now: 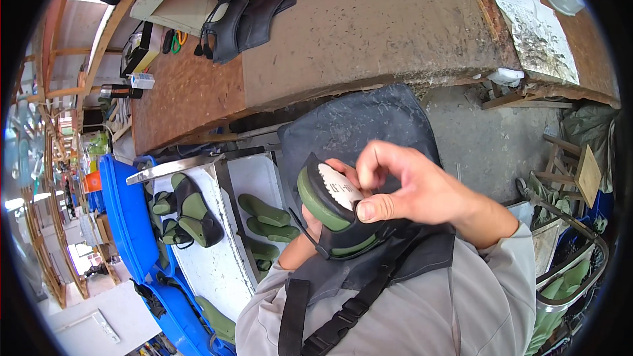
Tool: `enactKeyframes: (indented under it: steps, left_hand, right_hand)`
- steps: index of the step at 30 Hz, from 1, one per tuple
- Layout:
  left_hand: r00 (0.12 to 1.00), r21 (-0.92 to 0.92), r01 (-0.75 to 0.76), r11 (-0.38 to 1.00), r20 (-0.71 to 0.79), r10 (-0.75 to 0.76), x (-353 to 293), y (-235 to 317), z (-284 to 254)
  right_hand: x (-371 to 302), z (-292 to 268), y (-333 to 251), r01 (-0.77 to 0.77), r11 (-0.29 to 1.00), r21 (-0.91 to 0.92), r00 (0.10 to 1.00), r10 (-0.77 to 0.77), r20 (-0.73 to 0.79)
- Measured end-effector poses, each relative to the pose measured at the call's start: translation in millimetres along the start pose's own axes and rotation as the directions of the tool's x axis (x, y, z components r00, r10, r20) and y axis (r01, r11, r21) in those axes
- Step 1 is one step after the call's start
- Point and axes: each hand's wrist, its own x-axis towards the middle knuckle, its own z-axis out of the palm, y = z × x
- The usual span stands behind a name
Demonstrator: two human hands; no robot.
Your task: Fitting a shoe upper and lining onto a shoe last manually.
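The right hand [415, 188], at the centre of the frame, sets its thumb on the edge of the pale, saw-toothed insole board [338, 186]; its other fingers are curled, and whether they pinch anything I cannot tell. The left hand [312, 223] is wrapped round the smooth green foot-shaped last [312, 202] from behind, its palm partly hidden. The last sits just left of centre, board face up, inside a soft black upper [367, 233] of leather-like material. Working well here probably means keeping that left grip firm so the last cannot roll, pressing with the thumb pad close to the edge, and going round in short moves so board and upper stay even. The loose thin black strap [304, 229] beside the last is best kept clear of the fingers. Beneath lies a dark, scuffed apron [359, 125], a fair backstop for pressing against. At left, more green lasts [267, 217] lie on a white-topped metal-edged stand [221, 260]; across the top runs a worn brown workbench [362, 26] with flat black upper pieces [260, 23] at upper left.
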Motion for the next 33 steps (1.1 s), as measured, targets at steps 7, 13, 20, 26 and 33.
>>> enactKeyframes:
  steps: [7, 13, 20, 26, 33]
  left_hand:
    - [0.889, 0.651, -0.386, 0.654, 0.452, 0.075, 24.4, 24.9, 10.2]
    - [0.961, 0.228, -0.270, 0.936, 0.000, 0.277, 24.6, 12.6, 58.9]
    - [0.801, 0.806, -0.445, 0.392, 0.162, 0.576, 14.4, 7.6, 51.9]
    - [0.709, 0.717, -0.618, 0.323, 0.330, 0.623, 3.1, 11.5, 55.9]
    - [0.730, 0.695, -0.639, 0.330, 0.411, 0.546, -3.2, 18.1, 62.5]
  right_hand:
    - [47.1, -28.3, 18.7, -0.248, 0.963, 0.108, 0.911, 0.194, 0.364]
    - [20.8, -28.9, 0.5, 0.201, 0.980, 0.004, 0.975, -0.200, -0.095]
    - [37.8, -31.2, -8.1, 0.192, 0.630, -0.752, 0.913, -0.397, -0.099]
    - [34.7, -41.1, 4.6, 0.475, 0.866, -0.158, 0.876, -0.482, -0.004]
    - [21.3, -38.7, 4.3, 0.569, 0.805, -0.168, 0.820, -0.571, 0.039]
